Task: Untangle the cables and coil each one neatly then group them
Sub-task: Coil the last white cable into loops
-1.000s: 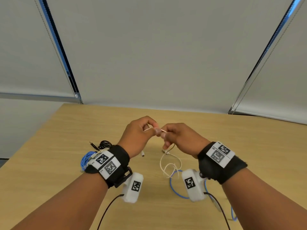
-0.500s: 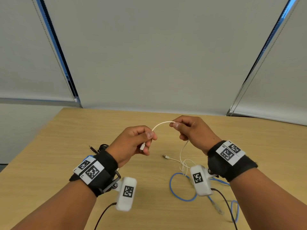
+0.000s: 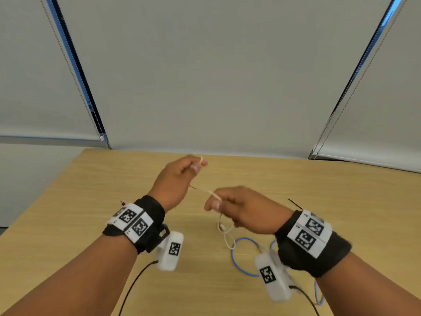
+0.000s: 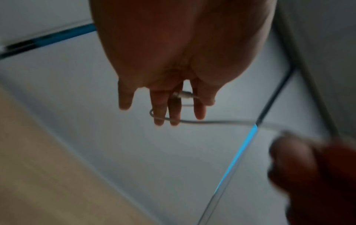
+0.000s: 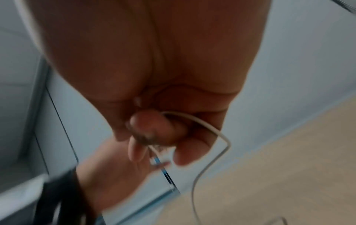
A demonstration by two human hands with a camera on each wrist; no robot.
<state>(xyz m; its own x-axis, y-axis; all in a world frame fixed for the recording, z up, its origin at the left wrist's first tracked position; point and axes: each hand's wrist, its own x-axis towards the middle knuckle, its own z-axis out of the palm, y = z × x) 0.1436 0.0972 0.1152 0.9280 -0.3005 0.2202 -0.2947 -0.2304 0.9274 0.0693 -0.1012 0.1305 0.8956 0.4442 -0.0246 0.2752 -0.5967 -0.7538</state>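
Note:
A thin white cable (image 3: 204, 191) stretches through the air between both hands above the wooden table (image 3: 319, 201). My left hand (image 3: 198, 166) is raised and pinches one end; in the left wrist view the white cable (image 4: 212, 122) loops round its fingers (image 4: 174, 112), its plug (image 4: 184, 95) between them. Lower and to the right, my right hand (image 3: 215, 202) pinches the cable between thumb and finger. The right wrist view shows that pinch on the white cable (image 5: 210, 128). The slack hangs below the right hand, its other plug (image 3: 222, 228) dangling. A blue cable (image 3: 237, 261) lies loose on the table beneath.
A black cable tip (image 3: 293, 202) shows past my right wrist and a black jack (image 3: 122, 203) past my left wrist. Grey roller blinds (image 3: 216, 87) rise behind the table's far edge. Black leads (image 3: 134, 283) hang from the wrist cameras.
My left hand has risen and moved away from me with its cable end. My right hand has dropped and come leftward, and the cable between them is pulled straighter.

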